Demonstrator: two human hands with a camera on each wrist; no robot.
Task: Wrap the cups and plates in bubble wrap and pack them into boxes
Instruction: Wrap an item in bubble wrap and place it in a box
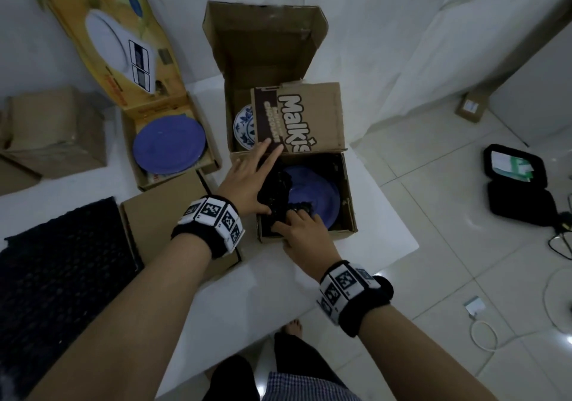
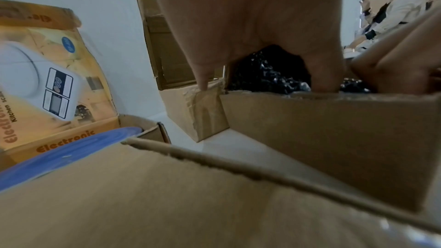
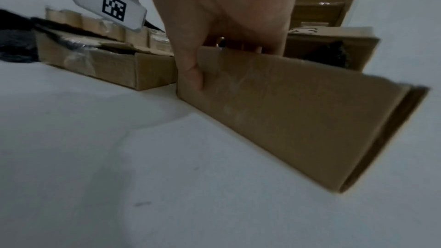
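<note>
- The small cardboard box (image 1: pixel 348 196) sits on the white table (image 1: pixel 356 264) near the table's right edge, top open; every other place here is told from this box.
- Inside it lies a blue plate (image 1: pixel 312 193), partly covered on its left by dark bubble wrap (image 1: pixel 274 183).
- The left hand (image 1: pixel 247 180) reaches over the box's left wall with fingers straight and spread; its fingertips (image 1: pixel 275 149) touch the printed flap (image 1: pixel 297 118) at the box's far side, and the palm rests on the wrap.
- The right hand (image 1: pixel 305 230) is at the box's near-left corner: its fingers are curled over the near wall into the wrap, and the right wrist view shows the thumb (image 3: pixel 195 74) pressed on the outside of that wall, so it grips the box edge.
- Just behind the box stands a taller open box (image 1: pixel 263 60) holding a blue-and-white patterned plate (image 1: pixel 244 129).
- To the left of the box, a yellow scale box (image 1: pixel 130 69) lies open with another blue plate (image 1: pixel 168 145) in it.
- Touching the box's left side is a flat closed carton (image 1: pixel 167 214); farther left lies a dark sheet of wrap (image 1: pixel 62 276).
- On the tiled floor to the right of the box lies an open black case (image 1: pixel 517 183).
</note>
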